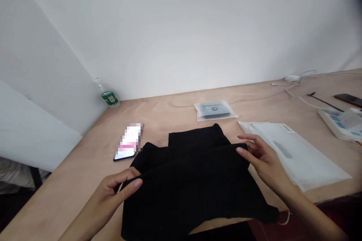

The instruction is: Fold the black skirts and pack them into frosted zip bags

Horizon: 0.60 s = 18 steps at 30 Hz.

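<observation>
A black garment (192, 180) lies on the wooden table (70, 180) right in front of me, partly folded over itself. My left hand (118, 190) pinches its folded edge at the left, thumb on top. My right hand (261, 158) grips the same edge at the right, fingers curled round the cloth. The garment's lower part hangs toward the table's near edge.
A phone (128, 143) with a lit screen lies left of the garment. A flat white plastic bag (296, 154) lies to the right, a small packet (215, 110) behind. A green-labelled bottle (109, 96) stands at the wall. Cables, a power strip (341, 124) and another phone (349, 99) sit far right.
</observation>
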### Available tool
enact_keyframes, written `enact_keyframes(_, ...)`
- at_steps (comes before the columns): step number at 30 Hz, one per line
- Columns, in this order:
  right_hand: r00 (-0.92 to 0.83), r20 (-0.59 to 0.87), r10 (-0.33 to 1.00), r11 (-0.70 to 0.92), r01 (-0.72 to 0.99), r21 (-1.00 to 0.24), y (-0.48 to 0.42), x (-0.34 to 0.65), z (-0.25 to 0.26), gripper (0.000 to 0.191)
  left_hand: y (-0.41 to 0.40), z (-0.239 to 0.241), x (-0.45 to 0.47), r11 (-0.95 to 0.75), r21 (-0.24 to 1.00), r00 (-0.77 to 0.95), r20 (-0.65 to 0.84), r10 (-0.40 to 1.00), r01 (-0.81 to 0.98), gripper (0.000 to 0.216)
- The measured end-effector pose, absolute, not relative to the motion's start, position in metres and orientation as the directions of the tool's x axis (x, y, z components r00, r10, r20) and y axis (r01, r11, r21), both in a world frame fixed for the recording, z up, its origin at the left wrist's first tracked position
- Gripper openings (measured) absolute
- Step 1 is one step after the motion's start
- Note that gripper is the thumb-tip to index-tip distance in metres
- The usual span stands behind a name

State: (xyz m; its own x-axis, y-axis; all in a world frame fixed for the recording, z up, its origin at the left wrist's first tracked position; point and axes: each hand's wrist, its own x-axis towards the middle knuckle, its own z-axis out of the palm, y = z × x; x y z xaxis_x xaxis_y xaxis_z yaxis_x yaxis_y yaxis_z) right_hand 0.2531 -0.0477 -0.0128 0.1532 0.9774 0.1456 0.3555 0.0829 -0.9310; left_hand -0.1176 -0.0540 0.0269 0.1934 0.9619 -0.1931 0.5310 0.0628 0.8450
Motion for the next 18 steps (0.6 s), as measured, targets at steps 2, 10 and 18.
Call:
enact_keyframes(2, 0.117, 0.134, 0.984, 0.087, 0.343, -0.935, -0.042, 0.247, -0.018, 0.030, -0.053, 0.027, -0.114, 0.075, 0.843, 0.208, -0.216, 0.954, 0.533, 0.027)
enact_keyframes(10, 0.073, 0.232, 0.970, 0.095, 0.765, -0.637, -0.034, 0.242, -0.042, 0.030, -0.042, -0.006, -0.100, 0.014, 0.480, -0.046, 0.055, 0.997, 0.877, 0.028)
enact_keyframes(18, -0.149, 0.431, 0.890, 0.258, 0.943, -0.208, -0.037, 0.232, -0.041, 0.026, -0.037, 0.010, -0.089, 0.068, 0.224, -0.111, 0.187, 0.976, 0.972, 0.035)
